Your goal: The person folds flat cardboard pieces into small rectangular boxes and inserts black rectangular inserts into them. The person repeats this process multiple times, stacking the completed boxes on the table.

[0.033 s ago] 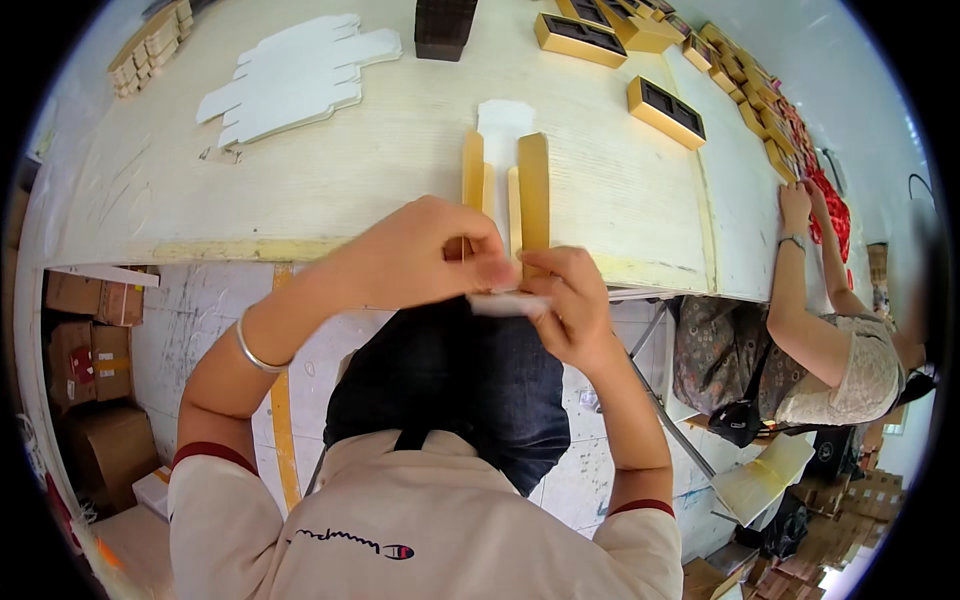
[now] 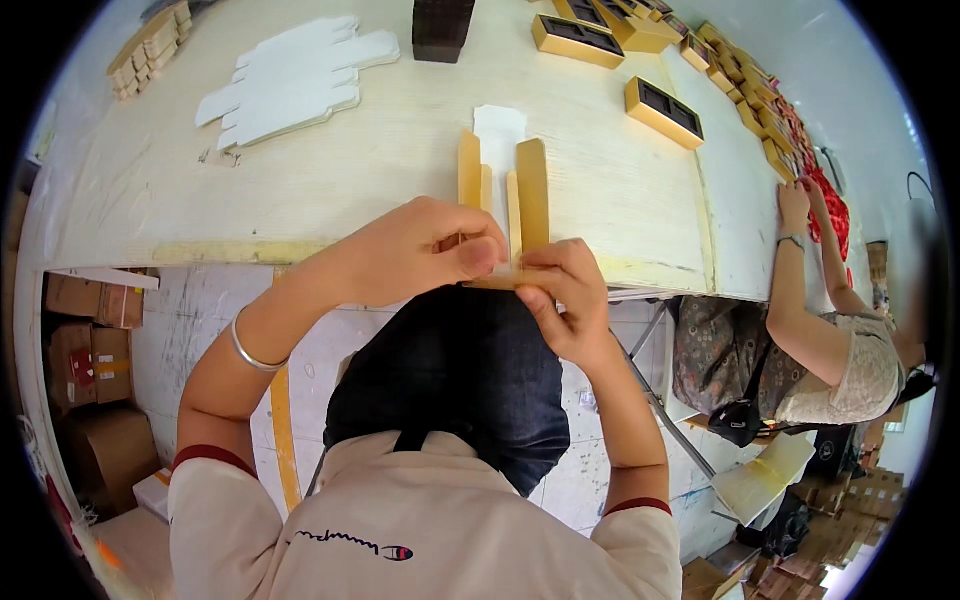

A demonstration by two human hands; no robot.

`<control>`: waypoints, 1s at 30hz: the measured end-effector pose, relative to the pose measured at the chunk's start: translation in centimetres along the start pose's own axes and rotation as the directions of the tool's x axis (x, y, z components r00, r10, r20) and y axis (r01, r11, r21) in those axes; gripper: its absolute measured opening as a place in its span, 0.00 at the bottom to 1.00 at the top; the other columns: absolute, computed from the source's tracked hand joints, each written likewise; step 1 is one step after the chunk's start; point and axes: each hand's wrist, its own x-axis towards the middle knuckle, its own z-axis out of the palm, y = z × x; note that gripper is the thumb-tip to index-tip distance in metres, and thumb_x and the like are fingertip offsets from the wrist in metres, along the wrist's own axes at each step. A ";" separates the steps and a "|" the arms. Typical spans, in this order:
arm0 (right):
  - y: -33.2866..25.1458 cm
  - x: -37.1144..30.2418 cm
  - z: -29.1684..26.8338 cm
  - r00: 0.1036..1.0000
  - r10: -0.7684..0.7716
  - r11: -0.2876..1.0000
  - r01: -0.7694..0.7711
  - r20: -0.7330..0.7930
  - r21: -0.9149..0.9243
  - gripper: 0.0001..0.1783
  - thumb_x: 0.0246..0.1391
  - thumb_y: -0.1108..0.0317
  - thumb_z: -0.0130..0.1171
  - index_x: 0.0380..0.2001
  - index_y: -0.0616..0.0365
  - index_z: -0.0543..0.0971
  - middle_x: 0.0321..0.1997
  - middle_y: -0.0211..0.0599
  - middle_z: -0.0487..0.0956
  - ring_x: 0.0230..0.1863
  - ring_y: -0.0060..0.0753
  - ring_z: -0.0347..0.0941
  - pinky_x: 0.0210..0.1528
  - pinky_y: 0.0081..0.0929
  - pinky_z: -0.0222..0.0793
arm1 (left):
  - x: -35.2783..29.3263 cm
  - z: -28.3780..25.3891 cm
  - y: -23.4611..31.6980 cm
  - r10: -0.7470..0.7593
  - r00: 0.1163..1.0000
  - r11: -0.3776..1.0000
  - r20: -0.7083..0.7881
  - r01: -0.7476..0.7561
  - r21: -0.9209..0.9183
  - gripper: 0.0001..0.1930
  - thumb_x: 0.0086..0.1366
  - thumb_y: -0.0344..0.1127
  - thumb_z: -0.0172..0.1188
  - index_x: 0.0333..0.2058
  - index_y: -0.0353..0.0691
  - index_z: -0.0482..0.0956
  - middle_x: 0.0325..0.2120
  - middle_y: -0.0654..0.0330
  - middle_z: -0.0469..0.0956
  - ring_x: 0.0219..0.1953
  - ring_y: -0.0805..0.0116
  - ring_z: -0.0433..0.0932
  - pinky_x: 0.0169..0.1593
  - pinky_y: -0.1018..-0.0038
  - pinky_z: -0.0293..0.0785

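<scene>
A partly folded card box [image 2: 533, 200], gold outside and white inside, lies at the table's front edge. Its two long sides stand up, and its far end flap [image 2: 500, 122] lies flat. My left hand [image 2: 425, 252] is closed at the near left corner, fingertips partly hidden behind the thumb. My right hand [image 2: 568, 300] pinches the near right corner, thumb below and fingers above. Between the two hands the near end flap [image 2: 494, 283] is raised, showing gold toward me.
White flat box blanks [image 2: 285, 85] are stacked at left. Black trays [image 2: 441, 30] stand at the back. Gold boxes with black inserts [image 2: 664, 112] lie at back right. A co-worker's hands [image 2: 800, 195] handle red material [image 2: 832, 215]. Folded card pieces [image 2: 150, 55] sit far left.
The near end flap has swung upward from a lower, blurred, whitish position to show its gold side. Both hands have shifted slightly with it.
</scene>
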 end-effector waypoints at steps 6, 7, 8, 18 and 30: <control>-1.7 1.4 0.9 0.983 0.183 0.982 -0.183 0.016 0.055 0.08 0.49 0.76 0.57 0.34 0.66 0.76 0.34 0.46 0.70 0.34 0.49 0.64 0.39 0.37 0.62 | -0.7 1.8 -0.1 0.187 0.975 0.945 -0.121 -0.145 0.291 0.18 0.63 0.35 0.60 0.48 0.38 0.66 0.35 0.57 0.77 0.34 0.70 0.77 0.36 0.76 0.72; -1.9 1.4 1.2 0.985 0.170 0.985 -0.170 0.002 0.019 0.10 0.48 0.76 0.57 0.36 0.67 0.75 0.35 0.47 0.70 0.35 0.50 0.64 0.39 0.37 0.62 | -0.7 2.3 -0.5 0.263 0.951 0.923 -0.161 -0.199 0.330 0.19 0.64 0.34 0.59 0.50 0.38 0.64 0.36 0.57 0.77 0.35 0.68 0.77 0.38 0.75 0.73; -2.1 1.4 1.4 0.984 0.178 0.984 -0.178 0.006 0.013 0.14 0.47 0.76 0.57 0.40 0.67 0.73 0.40 0.49 0.70 0.38 0.53 0.65 0.42 0.38 0.63 | -0.7 2.7 -0.5 0.283 0.941 0.924 -0.187 -0.214 0.318 0.19 0.64 0.33 0.58 0.51 0.39 0.63 0.36 0.57 0.77 0.36 0.68 0.77 0.38 0.74 0.73; -1.6 -0.5 2.4 0.968 0.105 0.994 -0.098 -0.229 0.043 0.15 0.45 0.79 0.66 0.38 0.64 0.76 0.51 0.49 0.68 0.41 0.41 0.73 0.42 0.29 0.72 | -1.0 3.0 -0.6 0.275 0.909 0.958 -0.314 -0.229 0.174 0.20 0.61 0.30 0.60 0.48 0.40 0.60 0.31 0.53 0.76 0.30 0.57 0.78 0.32 0.69 0.73; -0.5 0.9 -1.6 0.986 0.097 0.975 -0.121 0.132 0.186 0.14 0.45 0.85 0.60 0.37 0.64 0.77 0.41 0.42 0.76 0.40 0.40 0.75 0.41 0.27 0.72 | -0.7 1.0 0.3 0.126 0.989 0.977 -0.072 -0.112 0.181 0.10 0.57 0.27 0.64 0.35 0.38 0.73 0.28 0.61 0.76 0.28 0.74 0.75 0.32 0.79 0.71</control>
